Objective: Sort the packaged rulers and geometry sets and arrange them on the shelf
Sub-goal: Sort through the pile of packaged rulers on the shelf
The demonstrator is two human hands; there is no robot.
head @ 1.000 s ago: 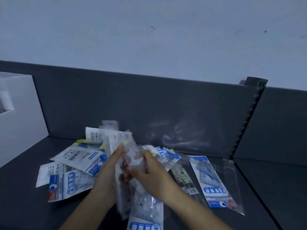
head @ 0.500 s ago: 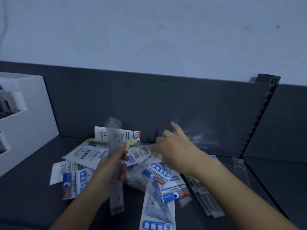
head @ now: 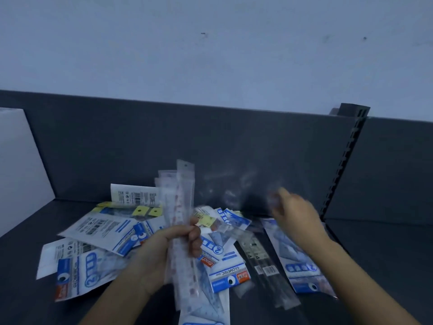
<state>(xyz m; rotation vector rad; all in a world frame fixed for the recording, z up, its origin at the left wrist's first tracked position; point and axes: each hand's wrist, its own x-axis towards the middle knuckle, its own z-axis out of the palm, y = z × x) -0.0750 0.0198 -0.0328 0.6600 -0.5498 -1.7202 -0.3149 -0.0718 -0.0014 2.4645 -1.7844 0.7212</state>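
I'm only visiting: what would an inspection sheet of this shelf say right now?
Surface: dark shelf, back panel behind it.
Job's things: geometry set packets heaped; packaged rulers held upright; dark rulers lying flat.
Clutter: nothing seen.
Fingers: left hand grips the packaged rulers; right hand blurred over the pile, hold unclear.
Cables: nothing seen.
Surroundings: white box at left, slotted post at right, pale wall above.

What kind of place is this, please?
Probably a stationery shop: a dark grey metal shelf with a slotted black upright post, a pile of blue-and-white barcoded geometry-set packets, and clear packaged rulers gripped in the left hand.
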